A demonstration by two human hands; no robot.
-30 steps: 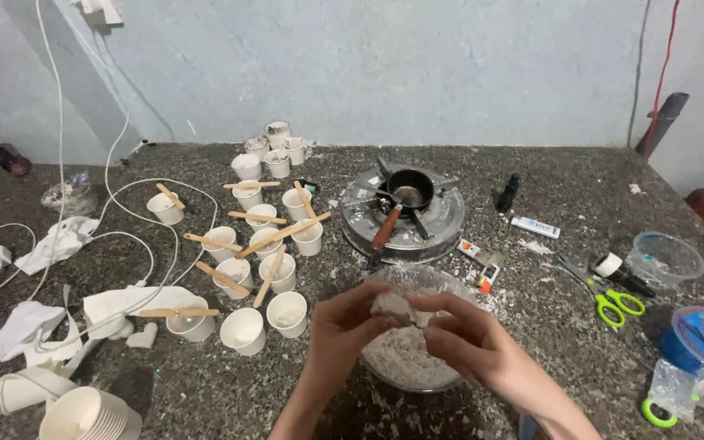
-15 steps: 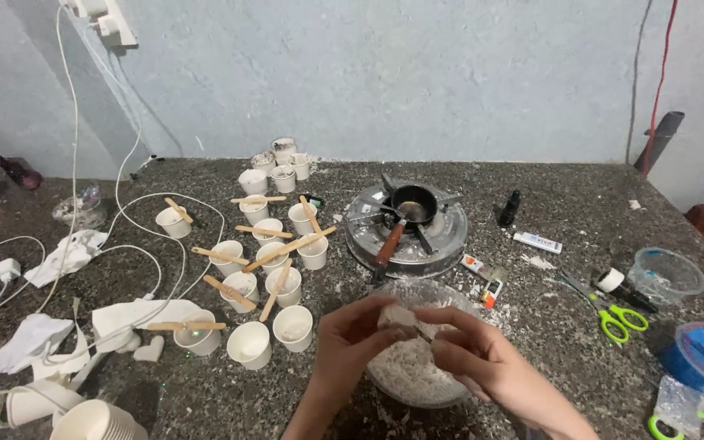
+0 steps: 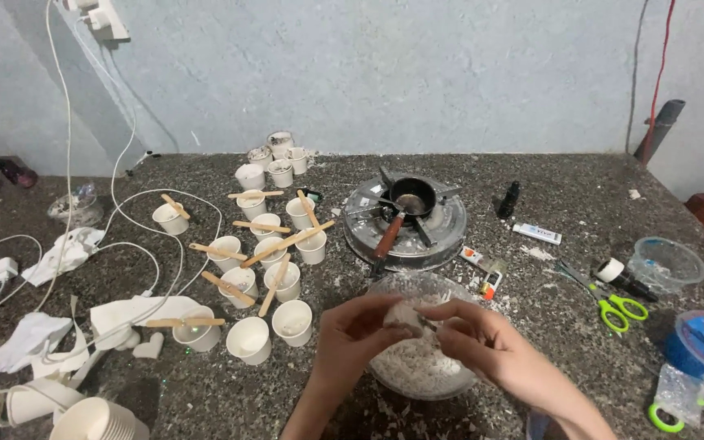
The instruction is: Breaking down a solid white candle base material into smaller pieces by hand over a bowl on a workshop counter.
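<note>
Left hand: the left hand [image 3: 360, 336] has its fingers curled tight on a white chunk [image 3: 402, 314].
Right hand: the right hand [image 3: 474, 341] pinches the same chunk from the other side, fingers bent in.
Change: both hands stay in the same spot as half a second ago, still pressed together on the chunk.
Chunk: it sits between the two hands, right over the clear bowl [image 3: 422, 287].
Bowl: it is full of white flakes, under the hands.
Cups: many small white cups [image 3: 292, 322] stand just left of the hands, some with wooden sticks [image 3: 274, 284].
Pot: a little black pot [image 3: 411, 195] sits behind the bowl on a round stove [image 3: 442, 236].
Scissors: green scissors [image 3: 618, 307] lie to the right.
</note>
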